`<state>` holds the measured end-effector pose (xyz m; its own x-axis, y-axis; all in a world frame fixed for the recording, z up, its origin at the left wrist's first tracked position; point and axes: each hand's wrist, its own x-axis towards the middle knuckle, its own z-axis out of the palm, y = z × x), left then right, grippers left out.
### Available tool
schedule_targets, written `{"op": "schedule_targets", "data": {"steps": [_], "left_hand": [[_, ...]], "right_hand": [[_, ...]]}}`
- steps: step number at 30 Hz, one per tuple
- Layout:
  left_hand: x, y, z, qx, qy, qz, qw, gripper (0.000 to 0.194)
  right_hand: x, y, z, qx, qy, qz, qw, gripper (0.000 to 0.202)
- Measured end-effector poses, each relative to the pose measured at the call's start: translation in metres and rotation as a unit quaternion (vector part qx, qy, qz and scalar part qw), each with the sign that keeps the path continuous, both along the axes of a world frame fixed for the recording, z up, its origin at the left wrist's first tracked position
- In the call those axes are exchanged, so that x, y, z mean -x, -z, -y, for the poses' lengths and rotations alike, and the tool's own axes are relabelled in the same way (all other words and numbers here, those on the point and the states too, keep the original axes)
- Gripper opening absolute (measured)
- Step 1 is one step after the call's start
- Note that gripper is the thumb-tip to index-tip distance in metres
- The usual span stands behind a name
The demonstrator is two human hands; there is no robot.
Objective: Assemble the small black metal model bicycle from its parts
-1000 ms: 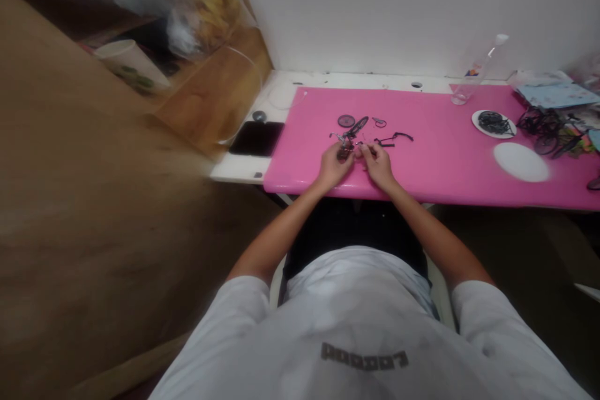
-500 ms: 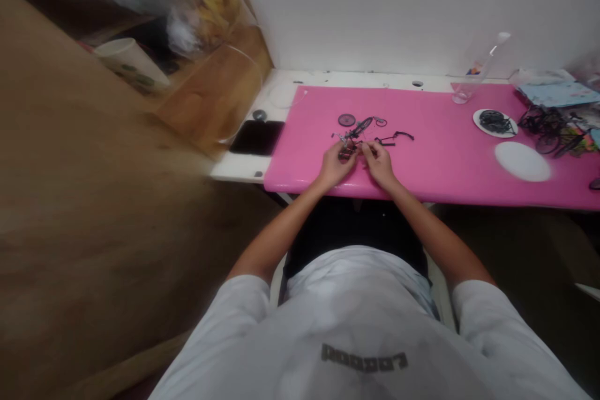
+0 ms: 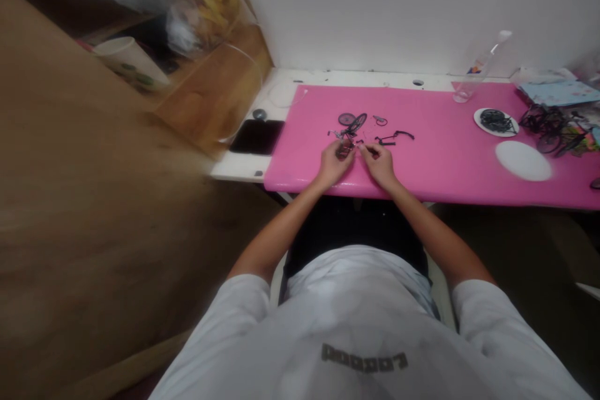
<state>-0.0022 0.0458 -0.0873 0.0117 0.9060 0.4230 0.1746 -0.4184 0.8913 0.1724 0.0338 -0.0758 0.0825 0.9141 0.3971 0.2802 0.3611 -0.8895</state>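
Note:
My left hand (image 3: 334, 165) is closed around a partly assembled miniature bicycle (image 3: 349, 132), whose dark wheel (image 3: 359, 122) points up and away from me. Close beside it, my right hand (image 3: 380, 166) has thumb and fingers pinched at the bicycle's near end; whatever lies between them is too small to make out. A loose wheel (image 3: 346, 119) rests just behind the bicycle. To the right of that lies a small ring-shaped part (image 3: 380, 120). Thin black bicycle parts (image 3: 396, 137) are spread on the pink mat (image 3: 440, 165) near my right hand.
On the right are a white plate of black parts (image 3: 497, 130), a white disc (image 3: 523, 160), several dark miniature bicycles (image 3: 548, 128) and a clear bottle (image 3: 478, 72). A black phone-like slab (image 3: 258, 137) lies left of the mat. A paper cup (image 3: 131, 64) stands farther left.
The bicycle has turned in my left hand, and its wheel now sits a little farther left and stands more upright. My right hand stays close to it, still pinched.

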Motion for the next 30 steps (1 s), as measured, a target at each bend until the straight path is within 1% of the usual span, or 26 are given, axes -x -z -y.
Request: {"op": "schedule_targets", "data": {"steps": [3, 7, 13, 17, 24, 30], "left_hand": [[0.0006, -0.0006, 0.0004, 0.006, -0.007, 0.001, 1.000, 0.033], [0.0004, -0.0006, 0.0004, 0.014, -0.010, 0.001, 1.000, 0.035], [0.0000, -0.0026, 0.0025, 0.011, -0.007, -0.008, 1.000, 0.036], [-0.0001, -0.0039, 0.0039, 0.010, 0.003, -0.008, 1.000, 0.037], [-0.0004, -0.0013, 0.0014, 0.013, 0.009, 0.009, 1.000, 0.036], [0.0005, -0.0007, 0.0008, 0.011, 0.015, 0.015, 1.000, 0.039]], "right_hand": [[-0.0003, 0.0016, -0.0002, 0.000, 0.002, 0.005, 1.000, 0.047], [0.0005, 0.0025, -0.0004, 0.003, 0.002, 0.004, 1.000, 0.046], [0.0019, 0.0030, 0.0000, 0.015, -0.007, 0.019, 1.000, 0.050], [0.0021, 0.0034, -0.0009, 0.015, -0.019, 0.005, 1.000, 0.051], [0.0020, 0.0028, -0.0021, 0.018, -0.032, -0.009, 0.999, 0.055], [0.0024, 0.0010, -0.0009, 0.015, -0.036, -0.016, 0.999, 0.053]]}}
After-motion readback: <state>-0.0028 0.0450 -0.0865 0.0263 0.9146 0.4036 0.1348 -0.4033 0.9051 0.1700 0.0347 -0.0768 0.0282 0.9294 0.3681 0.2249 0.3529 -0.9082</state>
